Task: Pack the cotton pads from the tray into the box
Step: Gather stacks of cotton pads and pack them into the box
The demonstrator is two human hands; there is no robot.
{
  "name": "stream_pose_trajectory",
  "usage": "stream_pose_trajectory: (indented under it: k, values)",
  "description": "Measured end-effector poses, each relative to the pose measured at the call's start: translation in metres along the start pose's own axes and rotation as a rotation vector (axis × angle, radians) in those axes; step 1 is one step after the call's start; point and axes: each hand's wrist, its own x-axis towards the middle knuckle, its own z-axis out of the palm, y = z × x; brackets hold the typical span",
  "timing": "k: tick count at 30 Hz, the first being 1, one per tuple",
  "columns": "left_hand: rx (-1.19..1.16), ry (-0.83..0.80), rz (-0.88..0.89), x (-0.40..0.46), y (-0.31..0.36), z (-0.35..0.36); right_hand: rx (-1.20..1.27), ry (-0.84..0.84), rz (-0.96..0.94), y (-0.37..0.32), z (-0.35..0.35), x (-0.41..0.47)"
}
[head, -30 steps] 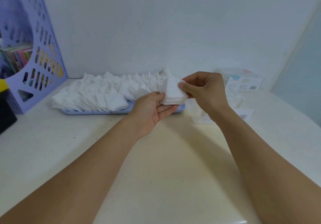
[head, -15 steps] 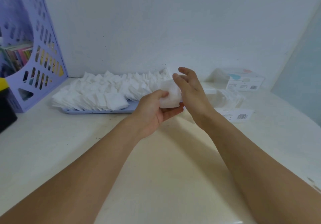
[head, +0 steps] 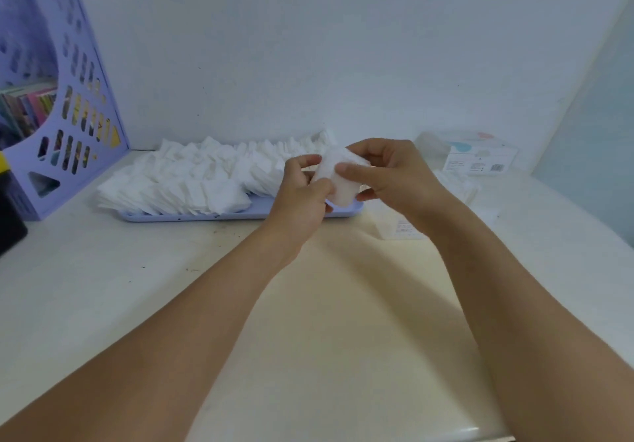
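The right hand [head: 394,175] and its forearm cover most of the clear box [head: 403,227] at right of centre, so its contents cannot be told. The left hand [head: 302,198] hides the tray's [head: 192,216] right end. The purple file rack [head: 68,105] and a black object [head: 10,222] are cut off by the frame's left edge. Label print on the package [head: 480,158] at upper right is too small to read.

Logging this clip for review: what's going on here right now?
A person is packing cotton pads. Both hands, left hand and right hand, hold a small stack of pads above the right end of the lilac tray, which is still heaped with pads. The clear box sits mostly hidden behind the right hand.
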Motion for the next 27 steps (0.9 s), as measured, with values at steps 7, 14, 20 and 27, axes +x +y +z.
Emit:
stream_pose_trajectory:
  k: [7,14,20,27]
  values:
    - [0.614,-0.187,0.641,-0.002,-0.023,0.002,-0.206,0.378,0.072,0.007,-0.066,0.01]
    - [0.952,-0.448,0.68,0.002,-0.037,0.01,-0.619,0.4,0.225,0.03,-0.086,0.014]
    - [0.966,-0.451,0.686,0.001,-0.035,0.008,-0.83,0.356,0.258,0.048,-0.072,0.023]
    - [0.942,-0.457,0.685,0.002,-0.036,0.009,-1.029,0.379,0.242,0.056,-0.073,0.032]
